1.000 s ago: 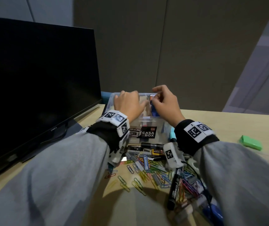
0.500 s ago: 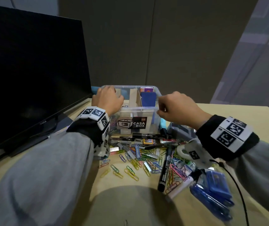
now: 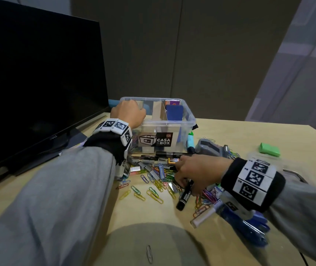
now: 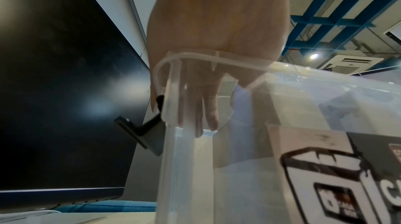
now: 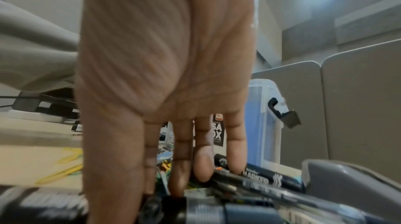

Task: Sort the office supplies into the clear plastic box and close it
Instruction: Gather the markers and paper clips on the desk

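Grey partition walls back a pale wooden desk (image 3: 230, 135), where a dark monitor (image 3: 38, 83) stands at the left. Beside it sits the clear plastic box (image 3: 187, 120), lid off, cardboard dividers inside. Over its near left corner hooks the left hand (image 3: 128, 114), fingers (image 4: 208, 112) straight down inside the wall. Amid scattered paper clips (image 3: 153, 194), the right hand (image 3: 197, 169) reaches down, fingers (image 5: 182, 159) extended onto a black marker (image 3: 185, 195).
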Demonstrator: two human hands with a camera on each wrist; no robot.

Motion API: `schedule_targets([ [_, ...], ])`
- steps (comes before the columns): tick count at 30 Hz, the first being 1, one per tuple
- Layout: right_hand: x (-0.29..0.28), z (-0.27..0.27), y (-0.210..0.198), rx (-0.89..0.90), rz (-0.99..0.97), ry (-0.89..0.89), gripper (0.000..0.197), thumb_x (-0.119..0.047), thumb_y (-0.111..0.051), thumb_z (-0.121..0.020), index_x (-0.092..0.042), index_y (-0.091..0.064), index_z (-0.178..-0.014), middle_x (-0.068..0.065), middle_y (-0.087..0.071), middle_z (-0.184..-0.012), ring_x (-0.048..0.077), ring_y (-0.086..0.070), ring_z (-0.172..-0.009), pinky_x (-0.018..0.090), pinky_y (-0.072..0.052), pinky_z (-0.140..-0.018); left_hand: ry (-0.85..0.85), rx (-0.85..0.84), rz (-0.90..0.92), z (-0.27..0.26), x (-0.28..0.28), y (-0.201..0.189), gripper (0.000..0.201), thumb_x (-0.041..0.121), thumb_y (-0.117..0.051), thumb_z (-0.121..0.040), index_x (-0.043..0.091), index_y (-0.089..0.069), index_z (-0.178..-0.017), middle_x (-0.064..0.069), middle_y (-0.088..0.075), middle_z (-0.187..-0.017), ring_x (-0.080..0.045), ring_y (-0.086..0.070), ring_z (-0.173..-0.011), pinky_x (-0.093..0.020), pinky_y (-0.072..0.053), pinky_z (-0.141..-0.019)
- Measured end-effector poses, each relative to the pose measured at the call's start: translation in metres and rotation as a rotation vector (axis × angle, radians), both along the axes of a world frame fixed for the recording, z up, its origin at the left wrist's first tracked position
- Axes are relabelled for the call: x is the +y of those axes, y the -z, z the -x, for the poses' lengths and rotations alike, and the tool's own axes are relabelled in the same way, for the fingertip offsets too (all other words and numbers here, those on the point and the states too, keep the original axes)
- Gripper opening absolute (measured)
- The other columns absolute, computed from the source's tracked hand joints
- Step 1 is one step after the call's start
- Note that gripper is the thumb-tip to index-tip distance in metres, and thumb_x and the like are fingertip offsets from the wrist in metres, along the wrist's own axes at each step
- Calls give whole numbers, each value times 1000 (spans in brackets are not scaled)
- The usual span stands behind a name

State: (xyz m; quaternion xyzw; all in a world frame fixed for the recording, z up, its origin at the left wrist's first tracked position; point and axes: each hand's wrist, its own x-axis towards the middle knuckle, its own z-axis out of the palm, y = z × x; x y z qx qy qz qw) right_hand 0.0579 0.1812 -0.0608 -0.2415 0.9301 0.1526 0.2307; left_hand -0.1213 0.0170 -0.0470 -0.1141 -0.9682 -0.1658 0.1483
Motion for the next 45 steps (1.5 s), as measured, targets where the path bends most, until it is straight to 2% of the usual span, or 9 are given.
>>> schedule_targets([
  [5, 5, 3, -5, 100, 155, 67, 25, -28, -70, -80, -18, -57, -99, 1, -60, -100, 20, -57, -92, 37, -55, -79, 15, 15, -38, 3, 0, 3, 33, 38, -46, -96, 10, -63, -93, -11, -62, -103, -22, -59, -77, -34, -45, -65],
  [10, 14, 18, -21, 223, 264, 196, 20, -22, -55, -90, -14, -50, -108, 4, -57, -97, 22, -55, -85, 33, -49, -75, 16, 28, -38, 5, 0, 5, 33, 37, -45, -97, 10, -63, -91, -11, -63, -95, -22, -59, -75, -33, -42, -63],
  [20, 20, 37, 2, 217, -11, 213, 39, -33, -66, -87, -17, -56, -121, 3, -63, -109, 22, -60, -95, 29, -46, -71, 25, 25, -41, 10, -1, 8, 33, 39, -44, -96, 12, -62, -91, -12, -61, -105, -20, -57, -71, -32, -40, -62],
  [25, 17, 41, 4, 219, 16, 204, 30, -29, -59, -94, -17, -60, -121, 4, -64, -113, 21, -61, -100, 29, -48, -78, 28, 21, -43, 10, 0, 8, 35, 39, -44, -97, 12, -61, -86, -11, -62, -98, -21, -57, -70, -32, -41, -61],
  [29, 22, 48, -17, 249, 298, 295, 15, -27, -60, -94, -14, -64, -101, 5, -67, -96, 19, -62, -83, 31, -52, -76, 32, 15, -47, 10, 0, 7, 33, 39, -43, -96, 13, -60, -86, -11, -62, -97, -20, -57, -68, -33, -39, -60],
  [33, 22, 51, -49, 201, 560, 392, 20, -32, -59, -95, -20, -59, -79, -4, -57, -70, 11, -50, -61, 24, -41, -59, 37, -3, -27, 9, 0, 7, 34, 39, -41, -97, 14, -60, -82, -10, -63, -96, -23, -59, -71, -34, -47, -65],
  [37, 18, 54, -69, 107, 1048, 560, 17, -27, -58, -95, -11, -61, -91, -3, -60, -69, 7, -48, -52, 20, -39, -49, 31, 6, -16, 8, -1, 6, 36, 39, -39, -98, 14, -61, -85, -6, -59, -101, -24, -59, -75, -35, -47, -67],
  [41, 11, 77, -80, 520, 1465, 609, 15, -18, -55, -98, -7, -59, -89, 5, -62, -72, 8, -46, -47, 21, -37, -44, 33, -3, -22, 6, 0, 6, 32, 37, -38, -98, 16, -59, -86, -11, -62, -104, -23, -59, -74, -36, -49, -67],
  [45, 2, 104, -78, 735, 1396, 699, 17, -20, -57, -97, -11, -60, -83, 5, -66, -74, 5, -55, -49, 19, -44, -45, 29, -8, -33, 3, -1, 4, 31, 34, -38, -98, 14, -60, -92, -11, -61, -104, -22, -57, -77, -36, -45, -67],
])
